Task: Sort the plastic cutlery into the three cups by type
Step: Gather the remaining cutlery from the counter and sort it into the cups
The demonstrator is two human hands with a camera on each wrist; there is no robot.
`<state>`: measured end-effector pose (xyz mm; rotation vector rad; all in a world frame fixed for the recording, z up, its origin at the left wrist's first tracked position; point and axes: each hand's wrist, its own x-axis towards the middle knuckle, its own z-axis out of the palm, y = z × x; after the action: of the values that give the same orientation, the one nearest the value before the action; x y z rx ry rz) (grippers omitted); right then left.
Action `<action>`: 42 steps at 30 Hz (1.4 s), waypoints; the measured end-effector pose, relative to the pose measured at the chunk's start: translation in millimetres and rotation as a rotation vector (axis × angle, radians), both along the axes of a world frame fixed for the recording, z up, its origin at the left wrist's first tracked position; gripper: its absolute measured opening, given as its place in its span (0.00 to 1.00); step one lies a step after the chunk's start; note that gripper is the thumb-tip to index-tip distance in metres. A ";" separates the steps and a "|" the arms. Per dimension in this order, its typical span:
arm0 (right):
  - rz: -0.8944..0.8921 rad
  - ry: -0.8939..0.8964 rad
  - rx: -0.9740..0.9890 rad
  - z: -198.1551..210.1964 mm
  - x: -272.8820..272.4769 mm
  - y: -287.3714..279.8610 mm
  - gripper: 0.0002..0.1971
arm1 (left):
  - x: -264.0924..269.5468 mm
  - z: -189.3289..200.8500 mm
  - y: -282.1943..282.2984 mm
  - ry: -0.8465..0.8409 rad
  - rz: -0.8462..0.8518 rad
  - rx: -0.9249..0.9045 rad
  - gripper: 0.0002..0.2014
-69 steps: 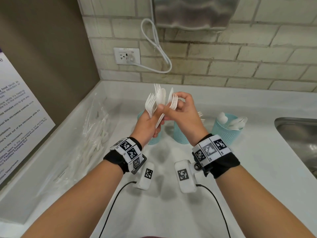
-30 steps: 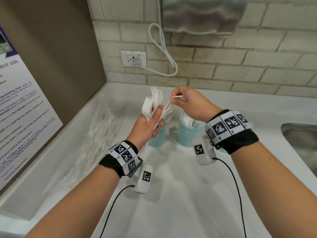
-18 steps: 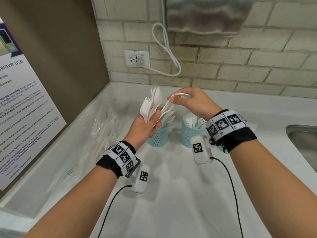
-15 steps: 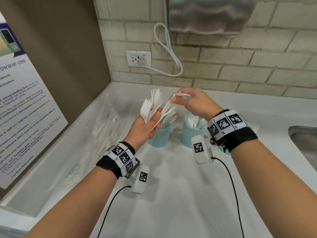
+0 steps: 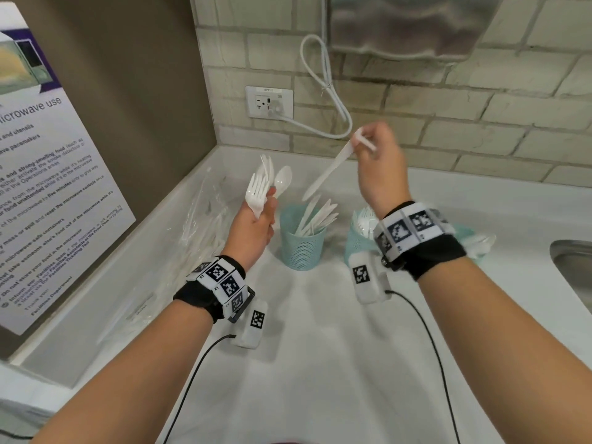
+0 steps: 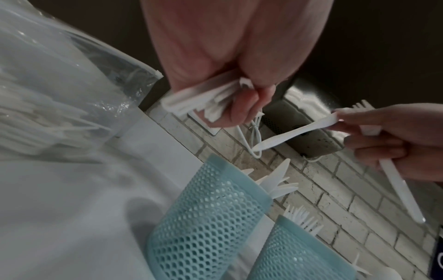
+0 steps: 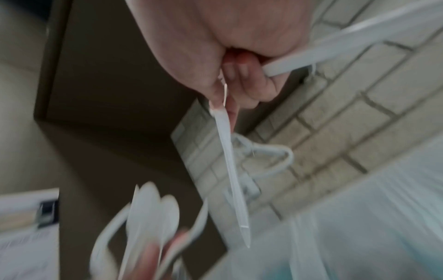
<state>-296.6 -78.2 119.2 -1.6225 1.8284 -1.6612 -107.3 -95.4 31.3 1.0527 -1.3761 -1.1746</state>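
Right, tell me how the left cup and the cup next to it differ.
The left cup holds knives with pointed blades sticking up and fanning right; the middle cup holds forks, tines up. The left cup is in full view in the head view; the middle cup is partly hidden behind the right wrist. The knife pinched by the right hand points down toward the left cup, not the middle one. Both are teal mesh cups standing upright on the white counter.

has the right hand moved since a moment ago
Yes. The right hand, pinching a knife, has lifted up and away from the left hand's bundle; it now sits level with the wall cord's loop, above the knife cup.
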 end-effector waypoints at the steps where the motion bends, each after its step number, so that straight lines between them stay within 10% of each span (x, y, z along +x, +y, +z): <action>1: 0.025 0.028 0.071 -12.7 5.0 -1.1 0.04 | -1.3 0.1 -0.6 -0.023 0.003 -0.004 0.13; 7: 0.164 0.192 0.298 -42.8 19.2 5.0 0.11 | -11.5 3.7 2.3 -0.149 0.029 -0.135 0.10; 13: 0.258 -0.109 0.238 -12.8 44.2 29.4 0.24 | -28.6 5.8 -0.9 -0.261 0.095 -0.238 0.16; 31: 0.072 -0.347 -0.155 23.3 -48.4 43.2 0.12 | -94.1 31.0 5.6 -0.237 0.017 -0.244 0.16; 42: -0.006 -0.245 0.287 -66.7 -71.2 31.1 0.11 | -108.4 18.7 9.4 -0.094 -0.057 -0.231 0.06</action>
<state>-367.8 -47.1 52.5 -1.2394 1.8454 -1.4457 -215.7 -85.9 50.0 0.9188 -1.5830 -0.9888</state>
